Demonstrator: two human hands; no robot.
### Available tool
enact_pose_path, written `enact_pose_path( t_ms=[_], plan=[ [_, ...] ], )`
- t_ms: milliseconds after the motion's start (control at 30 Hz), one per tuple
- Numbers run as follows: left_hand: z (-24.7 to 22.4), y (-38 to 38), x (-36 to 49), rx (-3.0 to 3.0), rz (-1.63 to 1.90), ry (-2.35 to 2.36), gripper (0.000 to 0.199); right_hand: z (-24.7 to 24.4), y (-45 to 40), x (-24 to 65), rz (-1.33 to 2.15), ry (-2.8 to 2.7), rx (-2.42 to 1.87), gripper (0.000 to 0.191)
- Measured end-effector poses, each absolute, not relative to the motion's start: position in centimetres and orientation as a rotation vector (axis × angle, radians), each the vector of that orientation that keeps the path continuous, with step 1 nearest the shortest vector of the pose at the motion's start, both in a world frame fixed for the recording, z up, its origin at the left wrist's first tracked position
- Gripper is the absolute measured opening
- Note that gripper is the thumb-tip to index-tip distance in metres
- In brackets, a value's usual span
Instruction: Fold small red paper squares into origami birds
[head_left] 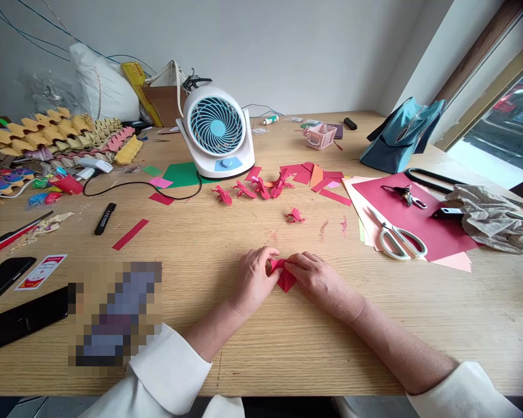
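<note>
From my remote post I am watching the small, creased red paper (287, 282), which is tapering to a corner toward the tabletop's (200, 249) near edge and sitting, partly covered, between the left hand (256, 274) and right hand (317, 282).

Craft workspace, wooden table (192, 238), white-handled scissors (387, 229), red paper sheet (427, 222), folded paper figures (261, 188)

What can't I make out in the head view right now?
All in the head view:
Red paper: partly hidden by the left hand and right hand.
Pixelated object: blurred by mosaic.
Lower black device: cut off by left edge.
Black marker: lettering too small.
</note>
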State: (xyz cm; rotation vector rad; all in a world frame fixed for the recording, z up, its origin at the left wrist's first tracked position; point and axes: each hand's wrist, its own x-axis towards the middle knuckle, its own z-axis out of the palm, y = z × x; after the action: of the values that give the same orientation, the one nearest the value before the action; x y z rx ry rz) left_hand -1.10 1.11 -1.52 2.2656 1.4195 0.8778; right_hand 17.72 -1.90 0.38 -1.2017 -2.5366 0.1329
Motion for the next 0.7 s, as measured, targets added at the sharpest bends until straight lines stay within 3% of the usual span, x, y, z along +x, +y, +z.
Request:
enact_pose_path(
  t_ms=[500, 700],
  plan=[
    [-0.6, 0.0, -1.5, 2.511, 0.796, 1.285, 0.013, 0.1, -1.9, 18.2, 0.224, -2.462, -1.143, 0.019],
    [-1.1, 0.0, -2.0, 2.562, 0.789, 1.127, 0.028, 0.2, -1.9, 18.3, 0.246, -2.444, -1.137, 0.021]
  ],
)
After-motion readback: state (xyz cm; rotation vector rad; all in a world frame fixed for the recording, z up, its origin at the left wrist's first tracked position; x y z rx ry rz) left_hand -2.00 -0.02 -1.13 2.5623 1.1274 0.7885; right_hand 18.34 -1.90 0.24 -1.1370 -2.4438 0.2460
